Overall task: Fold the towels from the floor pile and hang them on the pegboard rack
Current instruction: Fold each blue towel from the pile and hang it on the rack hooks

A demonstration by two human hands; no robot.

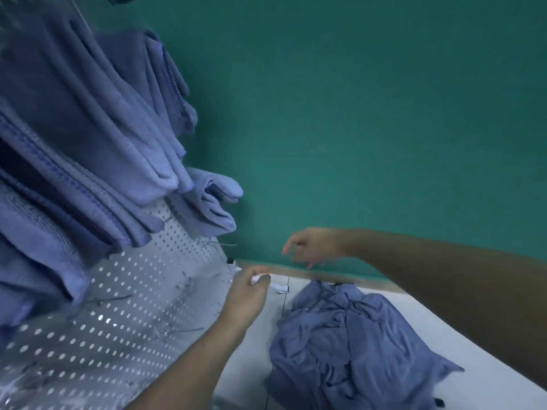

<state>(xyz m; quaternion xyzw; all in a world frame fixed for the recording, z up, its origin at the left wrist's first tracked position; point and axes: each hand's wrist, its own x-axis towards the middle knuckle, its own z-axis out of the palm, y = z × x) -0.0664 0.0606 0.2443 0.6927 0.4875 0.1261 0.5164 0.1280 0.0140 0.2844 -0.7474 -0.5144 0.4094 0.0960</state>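
Observation:
A crumpled pile of blue towels [349, 344] lies on the white floor at the lower right. Several folded blue towels [88, 149] hang on the white pegboard rack [142, 294] at the left. My left hand [247, 294] hovers by the rack's lower corner, fingers loosely curled, holding nothing I can make out. Above and behind the pile, near the wall, my right hand [310, 247] hangs in the air with its fingers relaxed and pointing down. Neither hand touches a towel.
A teal wall [370, 113] fills the background, with a tan baseboard [325, 275] along the white floor [473, 365]. Bare metal hooks [225, 244] stick out of the pegboard's lower part. The rack's white foot [278, 287] rests on the floor beside my left hand.

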